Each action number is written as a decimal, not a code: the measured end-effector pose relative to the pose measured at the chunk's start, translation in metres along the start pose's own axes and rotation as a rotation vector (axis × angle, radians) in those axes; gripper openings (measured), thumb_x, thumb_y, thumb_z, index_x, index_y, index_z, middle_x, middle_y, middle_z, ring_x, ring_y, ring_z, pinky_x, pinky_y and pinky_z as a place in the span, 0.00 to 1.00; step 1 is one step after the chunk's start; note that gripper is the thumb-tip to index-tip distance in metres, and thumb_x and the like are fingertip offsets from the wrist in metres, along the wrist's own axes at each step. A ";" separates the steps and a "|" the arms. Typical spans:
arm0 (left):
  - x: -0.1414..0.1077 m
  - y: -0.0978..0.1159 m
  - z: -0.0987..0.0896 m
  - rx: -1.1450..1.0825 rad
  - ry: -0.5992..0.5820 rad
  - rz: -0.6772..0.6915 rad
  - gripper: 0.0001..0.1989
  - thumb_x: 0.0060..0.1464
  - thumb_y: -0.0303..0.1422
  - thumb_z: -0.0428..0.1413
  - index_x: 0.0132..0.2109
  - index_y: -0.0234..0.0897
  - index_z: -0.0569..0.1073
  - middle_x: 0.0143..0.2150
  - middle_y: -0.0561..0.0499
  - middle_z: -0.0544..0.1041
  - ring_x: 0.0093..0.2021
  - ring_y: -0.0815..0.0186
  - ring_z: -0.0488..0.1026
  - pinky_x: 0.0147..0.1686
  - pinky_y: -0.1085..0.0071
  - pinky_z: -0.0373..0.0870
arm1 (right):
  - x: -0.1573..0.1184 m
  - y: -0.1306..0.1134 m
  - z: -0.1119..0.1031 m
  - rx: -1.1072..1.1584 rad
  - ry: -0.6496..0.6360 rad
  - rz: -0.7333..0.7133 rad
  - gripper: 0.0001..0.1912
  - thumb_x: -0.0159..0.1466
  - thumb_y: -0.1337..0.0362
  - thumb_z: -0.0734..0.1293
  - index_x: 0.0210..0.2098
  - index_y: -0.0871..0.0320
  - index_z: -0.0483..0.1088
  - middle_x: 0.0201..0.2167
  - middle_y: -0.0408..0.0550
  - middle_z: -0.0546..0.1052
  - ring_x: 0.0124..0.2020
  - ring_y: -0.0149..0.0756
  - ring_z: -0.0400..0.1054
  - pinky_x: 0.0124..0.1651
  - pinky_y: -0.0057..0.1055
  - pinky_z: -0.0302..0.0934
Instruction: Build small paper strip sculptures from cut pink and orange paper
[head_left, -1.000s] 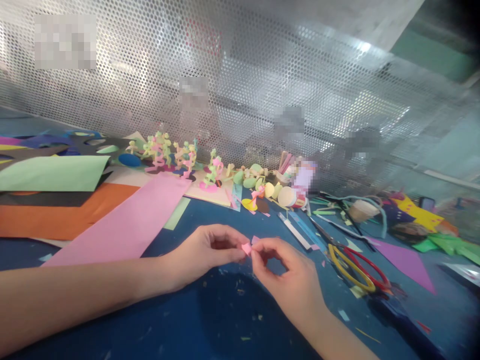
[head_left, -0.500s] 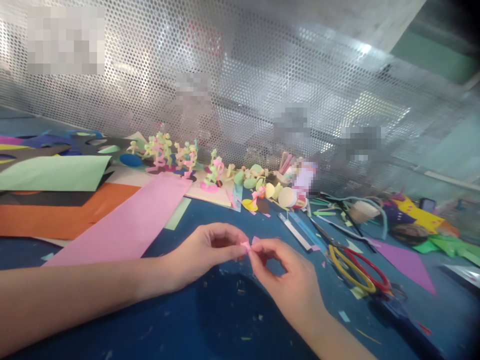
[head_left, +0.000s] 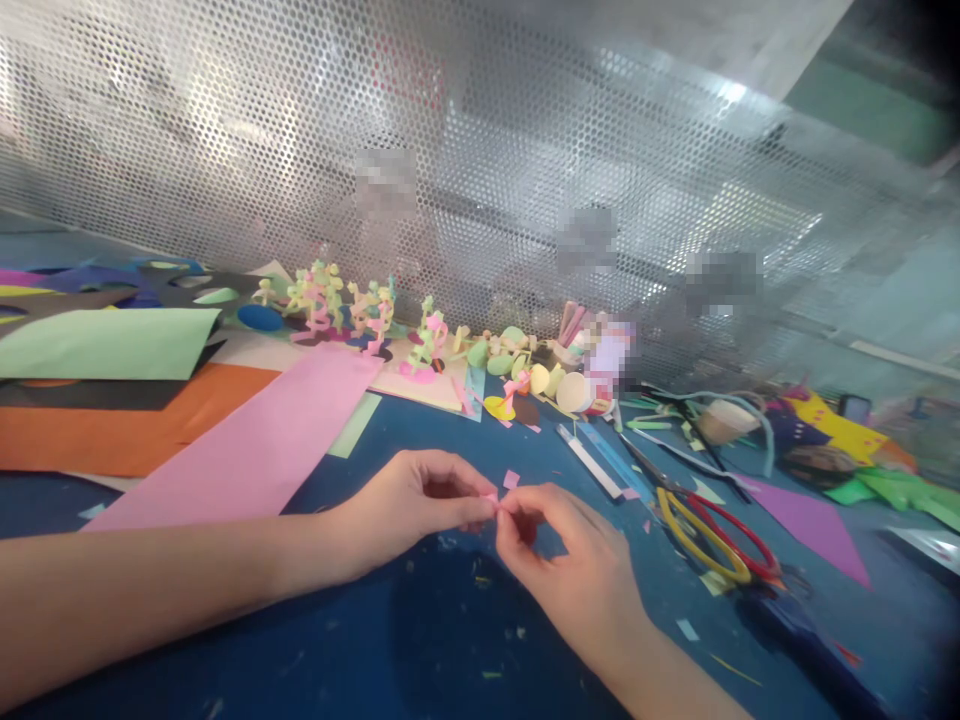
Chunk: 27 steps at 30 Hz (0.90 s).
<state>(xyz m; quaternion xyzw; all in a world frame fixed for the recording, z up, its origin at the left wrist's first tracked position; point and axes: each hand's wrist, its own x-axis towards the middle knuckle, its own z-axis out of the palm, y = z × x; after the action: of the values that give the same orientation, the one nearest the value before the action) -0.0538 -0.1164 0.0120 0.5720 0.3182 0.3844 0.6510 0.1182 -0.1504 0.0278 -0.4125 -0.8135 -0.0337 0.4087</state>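
Note:
My left hand (head_left: 420, 492) pinches a tiny pink paper piece (head_left: 491, 499) between thumb and fingertips. Against it, the thumb and index finger of my right hand (head_left: 574, 545) are pressed together at the piece's right side; the fingertips of both hands nearly touch. Much of the piece is hidden by the fingers. Just beyond them a small pink square (head_left: 511, 480) lies on the blue table (head_left: 330, 640). A long pink sheet (head_left: 247, 440) lies behind my left forearm. Scissors with yellow and red handles (head_left: 705, 535) rest to the right of my right hand.
Small curled-paper figures (head_left: 319, 295) stand at the back left, near orange (head_left: 142, 430) and green sheets (head_left: 105, 345). A white strip (head_left: 590, 462), a purple sheet (head_left: 814, 525) and a dark blue tool (head_left: 810, 640) lie to the right. Behind rises a perforated metal screen (head_left: 487, 130).
Both hands have shifted very slightly, and less of the pink piece shows between the fingertips. The small pink square beyond them is more fully visible.

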 end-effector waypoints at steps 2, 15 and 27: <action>0.000 0.000 0.000 -0.002 -0.017 -0.015 0.11 0.44 0.36 0.61 0.35 0.34 0.74 0.33 0.49 0.78 0.35 0.66 0.73 0.37 0.70 0.70 | 0.000 0.000 0.000 -0.034 -0.008 -0.026 0.05 0.57 0.73 0.61 0.28 0.57 0.65 0.20 0.40 0.69 0.23 0.27 0.65 0.31 0.24 0.62; 0.000 0.006 0.001 -0.011 -0.024 0.021 0.12 0.47 0.35 0.59 0.39 0.36 0.76 0.35 0.50 0.78 0.35 0.68 0.72 0.41 0.70 0.68 | 0.006 0.007 -0.005 0.042 -0.020 -0.001 0.06 0.59 0.71 0.62 0.33 0.56 0.67 0.25 0.41 0.72 0.26 0.28 0.67 0.34 0.24 0.63; -0.001 0.003 0.000 0.036 -0.077 0.009 0.12 0.46 0.35 0.59 0.40 0.35 0.76 0.38 0.48 0.78 0.40 0.62 0.73 0.42 0.68 0.69 | 0.002 0.003 -0.001 -0.029 -0.013 -0.044 0.05 0.56 0.72 0.62 0.26 0.57 0.66 0.20 0.40 0.68 0.23 0.28 0.64 0.34 0.26 0.62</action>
<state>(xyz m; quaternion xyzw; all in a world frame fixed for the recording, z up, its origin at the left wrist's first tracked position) -0.0552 -0.1171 0.0153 0.5995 0.2973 0.3594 0.6504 0.1205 -0.1479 0.0292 -0.4005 -0.8245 -0.0520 0.3964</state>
